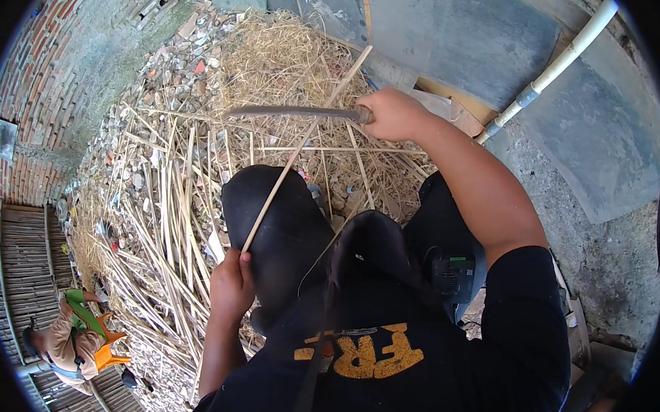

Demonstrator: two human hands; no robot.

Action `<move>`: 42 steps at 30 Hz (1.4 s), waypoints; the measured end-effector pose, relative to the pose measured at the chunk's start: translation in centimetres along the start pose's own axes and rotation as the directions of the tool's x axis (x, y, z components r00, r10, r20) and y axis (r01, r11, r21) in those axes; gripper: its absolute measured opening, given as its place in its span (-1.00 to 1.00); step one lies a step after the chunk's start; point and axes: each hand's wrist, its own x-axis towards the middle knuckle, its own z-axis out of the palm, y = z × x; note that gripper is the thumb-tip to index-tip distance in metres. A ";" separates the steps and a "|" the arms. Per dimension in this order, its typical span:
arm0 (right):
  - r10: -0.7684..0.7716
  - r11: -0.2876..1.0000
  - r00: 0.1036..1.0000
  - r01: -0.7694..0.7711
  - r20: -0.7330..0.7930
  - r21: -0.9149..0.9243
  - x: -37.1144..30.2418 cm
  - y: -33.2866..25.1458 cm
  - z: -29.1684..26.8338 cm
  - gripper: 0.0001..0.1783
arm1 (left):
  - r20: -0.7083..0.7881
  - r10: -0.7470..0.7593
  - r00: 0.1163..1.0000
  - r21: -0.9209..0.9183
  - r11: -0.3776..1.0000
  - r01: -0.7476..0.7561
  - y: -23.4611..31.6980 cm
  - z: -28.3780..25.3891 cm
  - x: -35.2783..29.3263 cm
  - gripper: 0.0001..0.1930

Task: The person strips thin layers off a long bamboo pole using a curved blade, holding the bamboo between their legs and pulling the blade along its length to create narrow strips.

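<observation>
My left hand [232, 287] is closed round the lower end of a long, pale bamboo strip [283, 175]. The strip slants up to the right across my dark-clad knee [270, 203]. In my right hand [396, 115] is the handle of a machete [294, 111], its dark blade pointing left. The blade crosses the strip on its upper half; whether the two touch I cannot tell. Beneath them lie thin bamboo pieces and a heap of straw-like shavings [274, 57].
Many split bamboo strips [176, 220] lie on rubble-strewn ground to my left. A brick wall [49, 79] rises at far left, grey panels [473, 42] and a pale pipe [569, 58] at right. A person [65, 345] sits on an orange-and-green chair [106, 343] at lower left.
</observation>
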 end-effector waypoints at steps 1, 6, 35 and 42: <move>-0.035 0.996 0.999 0.034 -0.007 -0.086 -0.3 -1.4 -0.6 -0.74 | 0.000 -0.008 1.000 0.005 1.000 0.008 -0.2 0.0 0.0 -0.70; 0.167 0.983 0.979 -0.155 -0.116 0.103 0.6 2.1 -1.4 -0.83 | 0.022 0.010 1.000 -0.041 0.999 -0.009 -0.5 0.0 0.5 -0.69; 0.058 0.998 0.996 -0.060 -0.067 -0.028 -0.6 1.0 -1.7 -0.65 | 0.150 0.030 0.988 -0.175 0.985 -0.003 -1.4 -1.4 1.1 -0.63; 0.096 0.991 0.984 -0.081 -0.149 0.103 0.0 2.6 -1.6 -0.85 | 0.125 0.053 0.991 -0.201 0.979 -0.027 -1.9 -0.8 1.7 -0.62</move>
